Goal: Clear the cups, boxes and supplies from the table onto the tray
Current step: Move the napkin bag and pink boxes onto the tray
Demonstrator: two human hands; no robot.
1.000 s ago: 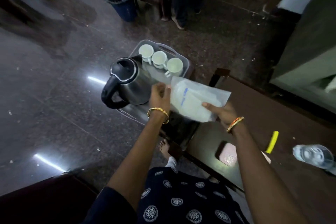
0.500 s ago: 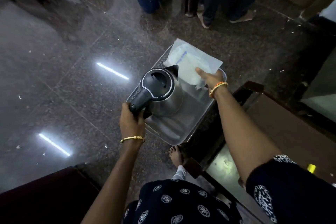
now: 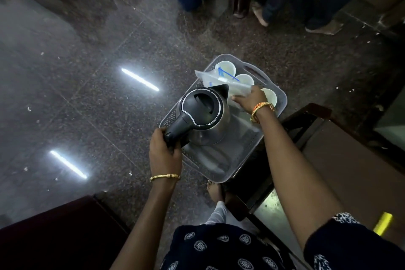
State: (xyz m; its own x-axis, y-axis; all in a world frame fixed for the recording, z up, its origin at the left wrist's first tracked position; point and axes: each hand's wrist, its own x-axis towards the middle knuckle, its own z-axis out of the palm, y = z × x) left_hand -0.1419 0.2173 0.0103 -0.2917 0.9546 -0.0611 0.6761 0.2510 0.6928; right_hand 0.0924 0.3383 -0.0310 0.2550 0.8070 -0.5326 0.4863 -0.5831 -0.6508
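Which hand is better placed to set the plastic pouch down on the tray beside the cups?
The right hand. It already holds the plastic pouch over the tray, right by the cups. The left hand is busy gripping the kettle by its handle.

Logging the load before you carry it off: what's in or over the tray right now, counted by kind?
White cups: 3, along the far end of the tray
Kettle: 1, handle gripped by the left hand
Clear plastic bag: 1, held by the right hand over the cups
Total: 5
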